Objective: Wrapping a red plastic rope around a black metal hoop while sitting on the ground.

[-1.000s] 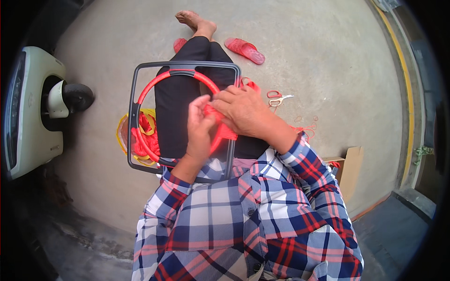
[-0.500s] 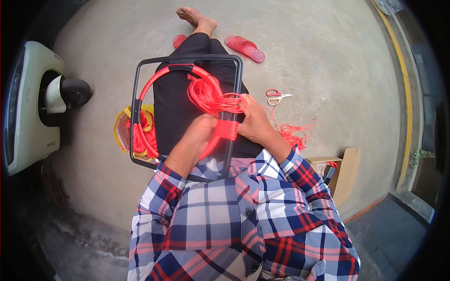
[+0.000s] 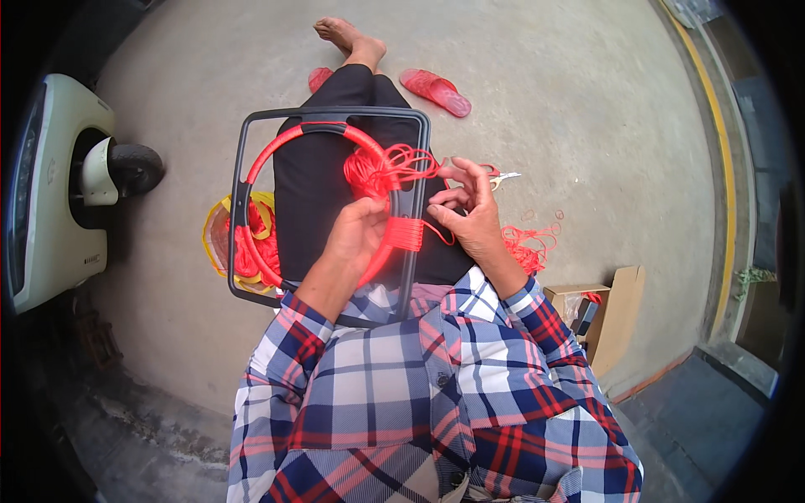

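A black rectangular frame [image 3: 426, 138] with a round inner ring [image 3: 270, 152] rests on my lap. Red cord covers long stretches of the ring, and a tight band of red cord [image 3: 405, 234] joins the ring to the frame's right bar. My left hand [image 3: 352, 239] curls round the ring beside that band; some of its fingers are hidden. A loose bundle of red cord [image 3: 366, 172] lies across the right side of the ring, just above the band. My right hand [image 3: 470, 205], fingers bent, pinches cord at the bundle's looped end, right of the frame.
Scissors [image 3: 504, 179] and a tangle of red cord [image 3: 530, 249] lie on the floor to the right, near an open cardboard box [image 3: 615, 318]. At left is a yellow-edged bag [image 3: 216, 237] of red cord. Beyond are red slippers [image 3: 436, 90] and a white vehicle [image 3: 63, 193].
My right hand has moved off the frame's right bar, outward to the right. The cord bundle's loops have spread, and a slack strand now curves out from the band.
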A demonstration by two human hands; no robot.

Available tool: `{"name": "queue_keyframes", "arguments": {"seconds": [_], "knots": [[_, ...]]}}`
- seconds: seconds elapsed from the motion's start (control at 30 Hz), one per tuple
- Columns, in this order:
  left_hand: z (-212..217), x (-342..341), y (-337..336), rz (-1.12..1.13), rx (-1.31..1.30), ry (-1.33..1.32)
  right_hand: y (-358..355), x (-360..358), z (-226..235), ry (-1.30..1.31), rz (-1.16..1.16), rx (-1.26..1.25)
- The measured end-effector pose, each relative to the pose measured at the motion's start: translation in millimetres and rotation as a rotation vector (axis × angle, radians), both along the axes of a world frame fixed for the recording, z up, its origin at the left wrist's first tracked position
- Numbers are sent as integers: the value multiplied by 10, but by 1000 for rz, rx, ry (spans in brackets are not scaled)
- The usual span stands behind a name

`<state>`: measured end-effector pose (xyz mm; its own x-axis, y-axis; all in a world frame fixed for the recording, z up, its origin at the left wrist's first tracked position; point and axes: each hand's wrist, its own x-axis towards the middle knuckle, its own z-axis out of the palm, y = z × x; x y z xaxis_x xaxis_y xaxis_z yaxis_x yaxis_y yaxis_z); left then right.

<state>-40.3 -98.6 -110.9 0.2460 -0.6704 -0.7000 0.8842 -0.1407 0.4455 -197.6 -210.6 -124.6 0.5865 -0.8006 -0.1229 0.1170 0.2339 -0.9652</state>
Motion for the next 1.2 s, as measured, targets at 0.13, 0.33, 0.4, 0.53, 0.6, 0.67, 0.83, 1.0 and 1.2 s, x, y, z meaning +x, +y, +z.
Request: {"name": "queue_keyframes", "arguments": {"seconds": [0.13, 0.33, 0.4, 0.53, 0.6, 0.67, 0.83, 1.0, 1.2], "knots": [[86, -4, -51, -116, -82, 70, -77, -2, -73, 332, 237, -807], [56, -4, 5, -140, -126, 165, -119, 27, 50, 372, 280, -545], [28, -2, 19, -118, -102, 120, -208, -147, 112, 266, 192, -143], [-17, -6, 40, -92, -235, 117, -519, -960, 61, -280, 12, 283], [74, -27, 24, -89, -240, 74, -694, -1390, 213, -393, -9, 312], [193, -63, -13, -68, -176, -22, -871, -1678, 218, -686, 115, 251], [129, -20, 31, -103, -249, -39, -943, -1647, 368, -590, -146, 266], [136, -31, 53, -158, -277, -56, -282, -419, 413, -6, 229, 212], [105, -71, 113, -201, -177, -201, -233, -266, 493, 57, 229, 200]]}}
